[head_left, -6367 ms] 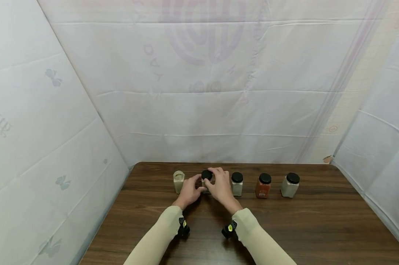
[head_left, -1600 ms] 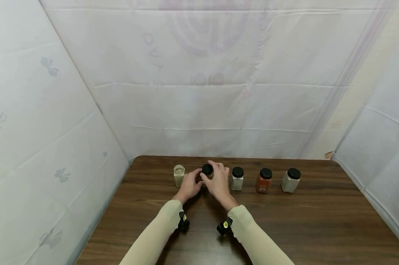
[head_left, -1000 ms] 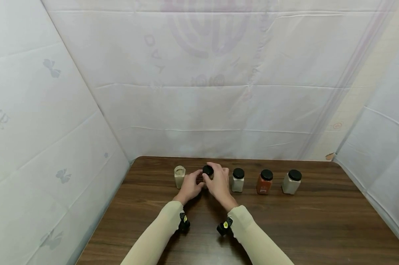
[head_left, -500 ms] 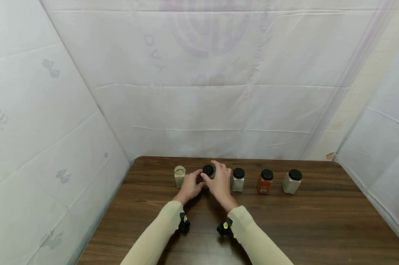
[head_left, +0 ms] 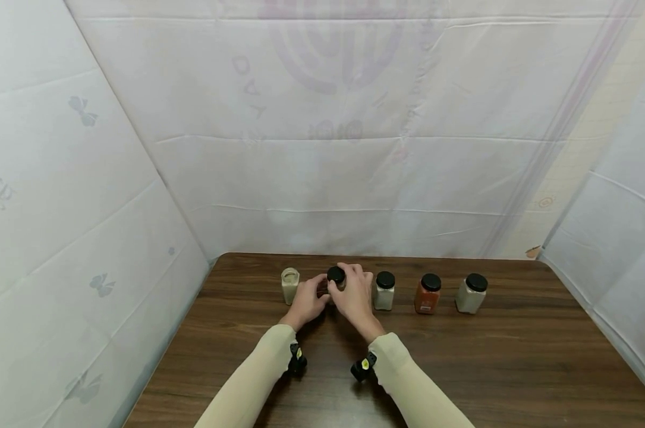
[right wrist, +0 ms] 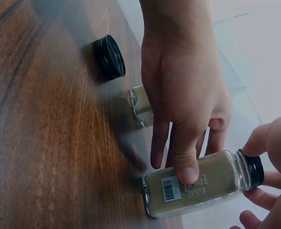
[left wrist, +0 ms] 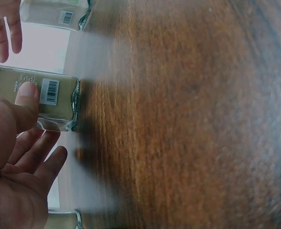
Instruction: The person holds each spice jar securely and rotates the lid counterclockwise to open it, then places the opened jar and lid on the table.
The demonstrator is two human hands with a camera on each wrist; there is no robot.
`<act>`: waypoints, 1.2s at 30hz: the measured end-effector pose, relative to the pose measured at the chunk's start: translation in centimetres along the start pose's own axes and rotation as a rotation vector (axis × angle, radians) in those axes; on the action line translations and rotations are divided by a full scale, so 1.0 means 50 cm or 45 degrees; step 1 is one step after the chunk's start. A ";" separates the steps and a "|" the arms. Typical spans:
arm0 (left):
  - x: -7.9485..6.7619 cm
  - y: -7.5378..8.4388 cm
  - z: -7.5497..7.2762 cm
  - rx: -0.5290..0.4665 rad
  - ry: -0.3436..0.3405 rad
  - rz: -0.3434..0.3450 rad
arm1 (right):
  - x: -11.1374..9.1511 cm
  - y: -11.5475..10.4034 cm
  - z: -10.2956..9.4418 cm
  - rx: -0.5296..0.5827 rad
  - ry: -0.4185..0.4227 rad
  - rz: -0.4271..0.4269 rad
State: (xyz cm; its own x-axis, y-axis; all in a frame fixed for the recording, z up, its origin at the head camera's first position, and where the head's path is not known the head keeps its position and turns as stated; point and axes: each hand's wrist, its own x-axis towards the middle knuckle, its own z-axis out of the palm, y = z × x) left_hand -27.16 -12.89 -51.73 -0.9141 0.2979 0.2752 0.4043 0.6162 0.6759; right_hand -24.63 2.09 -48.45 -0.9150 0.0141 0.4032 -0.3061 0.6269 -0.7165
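In the right wrist view, a square glass spice jar [right wrist: 217, 179] of olive-tan powder bears a barcode label and a black screw lid [right wrist: 256, 171]. Threads of its neck show below the lid. My left hand [head_left: 307, 302] holds the jar body near the table, its thumb pressed on the labelled face and its fingers behind. With thumb and fingertips, my right hand [head_left: 353, 296] grips the lid from above. Left of my left hand stands a lidless jar [head_left: 290, 288] of pale powder. A loose black lid [right wrist: 109, 58] lies beside it in the right wrist view.
To the right stand three lidded jars in a row: one with pale powder [head_left: 384, 294], one with red-orange powder [head_left: 427, 297] and one with whitish contents [head_left: 469, 297]. The brown wooden table [head_left: 504, 362] ends at a white cloth backdrop [head_left: 322, 178].
Over the last seconds my right fingers and thumb shift back and forth around the lid. My left hand keeps its grip on the jar. The head view has tilted slightly.
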 end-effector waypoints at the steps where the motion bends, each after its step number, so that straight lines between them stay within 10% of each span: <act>1: 0.000 0.000 0.000 -0.001 0.000 0.000 | 0.000 0.000 0.000 0.000 -0.007 -0.003; 36: -0.003 0.005 -0.001 0.025 -0.016 -0.014 | 0.002 0.001 -0.007 -0.041 -0.055 -0.009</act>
State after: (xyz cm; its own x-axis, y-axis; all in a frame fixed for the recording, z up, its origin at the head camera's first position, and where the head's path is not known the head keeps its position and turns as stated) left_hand -26.93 -12.81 -51.56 -0.9182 0.2999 0.2589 0.3946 0.6336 0.6654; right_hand -24.64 2.41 -48.22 -0.9236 -0.0236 0.3827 -0.3045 0.6519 -0.6945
